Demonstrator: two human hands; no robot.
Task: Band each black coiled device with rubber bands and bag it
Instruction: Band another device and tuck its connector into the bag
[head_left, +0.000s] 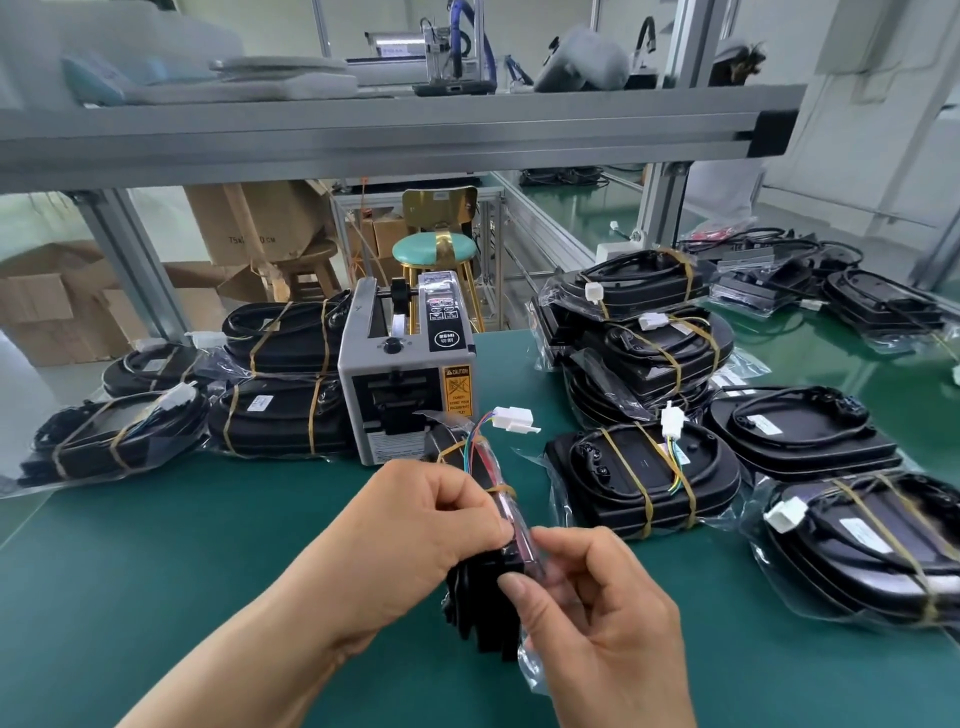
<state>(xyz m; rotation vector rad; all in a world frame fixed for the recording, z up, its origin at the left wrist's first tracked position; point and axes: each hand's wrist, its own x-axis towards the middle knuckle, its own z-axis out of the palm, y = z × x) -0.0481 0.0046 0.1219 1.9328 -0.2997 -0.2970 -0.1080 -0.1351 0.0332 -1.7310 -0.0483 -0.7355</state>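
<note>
A black coiled device (480, 608) stands on edge above the green table, wrapped in yellow rubber bands (501, 488) and partly inside a clear plastic bag (530, 670). Coloured wires run up from it to a white connector (514, 419). My left hand (421, 525) pinches the bag's edge at the top of the device. My right hand (592, 608) grips the device and the bag from the right side, with the thumb on the black body.
A grey tape dispenser (405, 374) stands just behind the hands. Banded, bagged devices are stacked at the left (280, 374) and the right (649, 343); more lie at the right (872, 551). The green table (182, 561) has a bare stretch at front left.
</note>
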